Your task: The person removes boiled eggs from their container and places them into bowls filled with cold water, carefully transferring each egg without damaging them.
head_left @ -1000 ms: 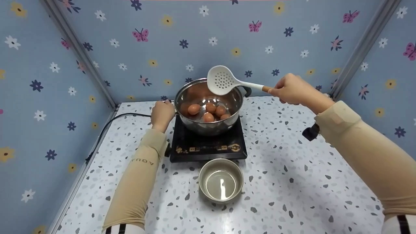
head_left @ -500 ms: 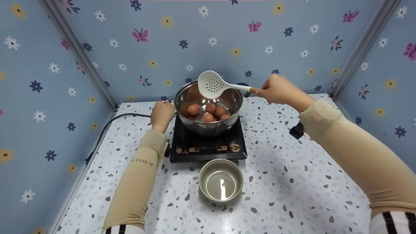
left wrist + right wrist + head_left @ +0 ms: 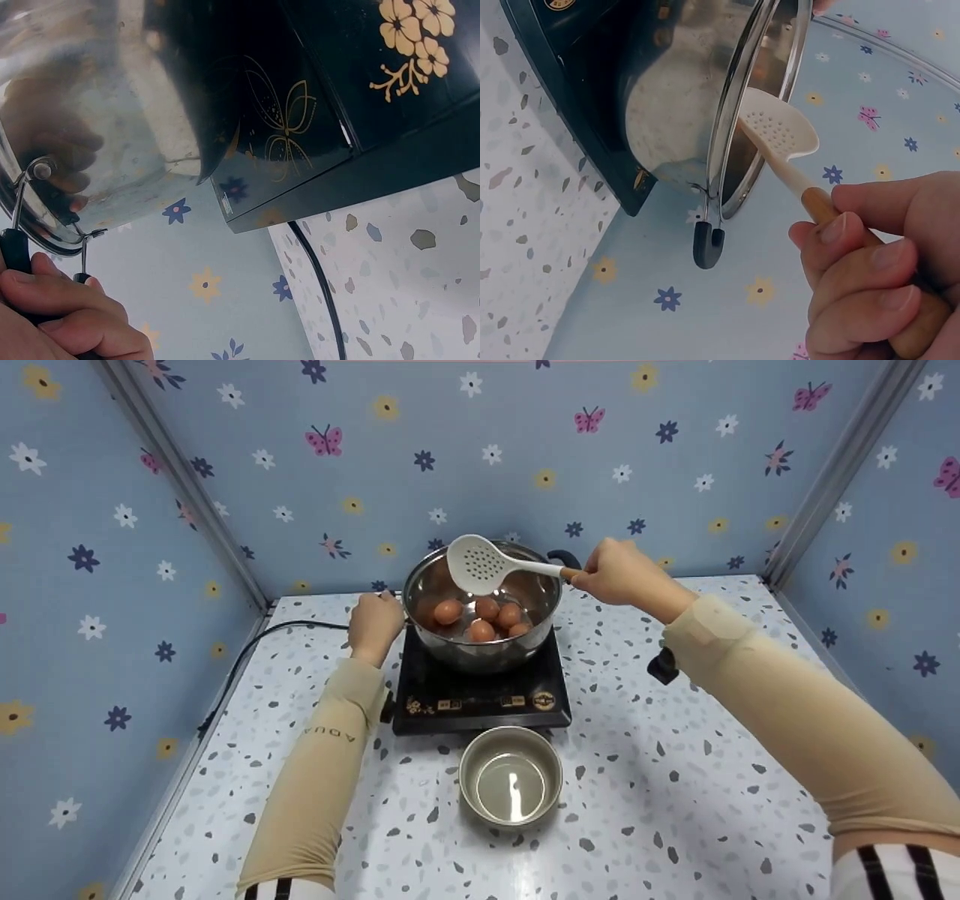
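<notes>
In the head view a steel pot (image 3: 480,656) with several brown eggs (image 3: 448,612) in it stands on a black induction cooker (image 3: 480,712). My left hand (image 3: 375,622) grips the pot's left handle; the left wrist view shows the fingers curled round its black grip (image 3: 15,251). My right hand (image 3: 622,574) holds a white slotted skimmer (image 3: 478,565) by its wooden handle (image 3: 819,204). The skimmer's head hangs over the pot's mouth with nothing on it, above the eggs and apart from them. The pot's right handle (image 3: 707,246) is free.
A small metal bowl (image 3: 510,778) stands in front of the cooker, with something shiny at its bottom. A black cord (image 3: 259,637) runs along the left of the speckled table (image 3: 675,780). Flowered walls (image 3: 487,457) close off the back and both sides.
My right hand has moved left and slightly down, carrying the skimmer's head further over the pot. The left hand, pot and eggs have stayed in place.
</notes>
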Tool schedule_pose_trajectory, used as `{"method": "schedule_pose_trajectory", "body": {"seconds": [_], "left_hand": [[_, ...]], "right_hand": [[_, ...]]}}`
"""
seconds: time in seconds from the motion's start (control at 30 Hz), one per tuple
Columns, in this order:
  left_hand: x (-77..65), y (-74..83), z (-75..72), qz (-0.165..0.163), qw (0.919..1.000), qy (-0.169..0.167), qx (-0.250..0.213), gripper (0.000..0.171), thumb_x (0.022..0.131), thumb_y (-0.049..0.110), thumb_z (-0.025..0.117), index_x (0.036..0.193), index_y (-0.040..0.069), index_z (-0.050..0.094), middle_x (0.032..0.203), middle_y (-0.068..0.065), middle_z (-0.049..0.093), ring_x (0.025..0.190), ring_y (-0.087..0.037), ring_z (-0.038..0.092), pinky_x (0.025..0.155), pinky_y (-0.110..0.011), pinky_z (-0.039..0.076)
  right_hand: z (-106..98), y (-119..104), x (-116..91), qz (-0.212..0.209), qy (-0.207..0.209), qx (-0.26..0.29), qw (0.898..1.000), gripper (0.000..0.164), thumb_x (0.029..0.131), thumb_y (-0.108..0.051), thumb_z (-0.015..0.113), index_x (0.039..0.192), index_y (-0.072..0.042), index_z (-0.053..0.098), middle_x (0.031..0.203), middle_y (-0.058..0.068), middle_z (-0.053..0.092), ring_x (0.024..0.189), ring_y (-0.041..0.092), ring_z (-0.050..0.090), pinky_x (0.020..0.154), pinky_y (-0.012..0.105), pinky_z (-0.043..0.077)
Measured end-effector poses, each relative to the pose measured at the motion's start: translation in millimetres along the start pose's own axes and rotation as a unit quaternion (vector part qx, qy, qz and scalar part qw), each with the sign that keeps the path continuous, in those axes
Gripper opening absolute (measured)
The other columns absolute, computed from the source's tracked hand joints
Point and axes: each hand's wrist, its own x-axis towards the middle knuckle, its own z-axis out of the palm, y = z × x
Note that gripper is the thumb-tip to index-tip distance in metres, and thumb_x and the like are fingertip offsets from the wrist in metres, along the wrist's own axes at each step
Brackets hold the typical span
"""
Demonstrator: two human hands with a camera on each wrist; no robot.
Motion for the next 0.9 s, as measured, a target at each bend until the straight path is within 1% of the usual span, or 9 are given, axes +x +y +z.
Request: {"method": "schedule_pose_trajectory", "body": {"seconds": [0.13,0.23,0.33,0.5,0.63,0.7,0.77,0.83,0.9], "left_hand": [[0.6,-1.1,0.5,0.001,1.0000,0.002,0.000,0.057,0.115,0.031,0.033,0.128,-0.012,0.069,0.130,-0.037,0.070,0.123,-0.054,0.068,0.103,-0.070,0.055],[1.3,-1.6,0.9,0.000,1.0000,0.001,0.000,0.057,0.115,0.031,0.034,0.129,-0.011,0.069,0.130,-0.036,0.069,0.124,-0.054,0.067,0.104,-0.070,0.054],[1.8,-1.7,1.2,-0.001,1.0000,-0.001,0.000,0.057,0.115,0.031,0.033,0.131,-0.011,0.068,0.131,-0.036,0.069,0.124,-0.054,0.067,0.104,-0.070,0.054],[1.2,-1.2,0.3,-0.003,1.0000,0.000,-0.002,0.057,0.115,0.031,0.034,0.132,-0.011,0.067,0.132,-0.035,0.069,0.126,-0.054,0.066,0.106,-0.071,0.053],[0.4,-1.0,-0.9,-0.004,1.0000,-0.005,-0.001,0.056,0.115,0.031,0.033,0.134,-0.011,0.066,0.133,-0.034,0.069,0.128,-0.054,0.065,0.109,-0.072,0.051],[-0.3,-0.7,-1.1,-0.002,1.0000,-0.006,0.001,0.056,0.115,0.031,0.033,0.134,-0.010,0.066,0.132,-0.034,0.069,0.126,-0.053,0.066,0.108,-0.071,0.052],[-0.5,-1.1,-1.3,-0.001,1.0000,-0.003,0.005,0.056,0.115,0.030,0.033,0.133,-0.011,0.066,0.131,-0.034,0.070,0.124,-0.053,0.067,0.105,-0.070,0.054],[-0.1,-1.3,-0.5,0.001,1.0000,0.001,0.009,0.056,0.115,0.030,0.033,0.133,-0.011,0.066,0.131,-0.035,0.070,0.123,-0.053,0.068,0.103,-0.068,0.055],[0.2,-1.0,0.3,0.001,0.9999,0.005,0.012,0.056,0.115,0.030,0.033,0.132,-0.012,0.067,0.130,-0.035,0.070,0.121,-0.053,0.069,0.102,-0.067,0.057]], "right_hand": [[7,-5,4,0.004,0.003,-0.012,1.000,0.046,0.108,-0.033,0.065,0.067,-0.012,0.064,0.051,-0.005,0.041,0.046,0.010,0.034,0.044,0.025,0.028],[12,-9,6,0.004,0.010,-0.023,1.000,0.042,0.108,-0.032,0.065,0.073,-0.009,0.070,0.052,-0.005,0.044,0.047,0.011,0.037,0.045,0.025,0.030],[17,-12,7,0.001,0.021,-0.039,0.999,0.040,0.108,-0.032,0.065,0.077,-0.007,0.072,0.054,-0.004,0.044,0.049,0.013,0.039,0.046,0.026,0.030],[23,-18,9,-0.007,0.044,-0.059,0.997,0.034,0.106,-0.028,0.066,0.080,-0.008,0.072,0.063,0.000,0.053,0.057,0.018,0.048,0.051,0.030,0.037],[29,-22,9,-0.014,0.059,-0.073,0.996,0.035,0.107,-0.030,0.066,0.079,-0.009,0.070,0.066,0.002,0.057,0.061,0.022,0.052,0.054,0.034,0.042],[32,-25,8,-0.018,0.064,-0.081,0.994,0.036,0.107,-0.030,0.066,0.079,-0.008,0.070,0.067,0.004,0.059,0.062,0.023,0.053,0.055,0.036,0.043],[36,-27,8,-0.022,0.067,-0.089,0.994,0.034,0.107,-0.030,0.066,0.082,-0.007,0.072,0.072,0.006,0.063,0.064,0.025,0.057,0.057,0.039,0.047],[39,-29,7,-0.027,0.072,-0.099,0.992,0.032,0.106,-0.029,0.067,0.088,-0.005,0.075,0.079,0.011,0.070,0.068,0.030,0.063,0.060,0.045,0.053],[42,-31,7,-0.033,0.076,-0.110,0.991,0.029,0.106,-0.029,0.068,0.095,-0.004,0.075,0.088,0.015,0.074,0.076,0.036,0.070,0.067,0.052,0.059]]}}
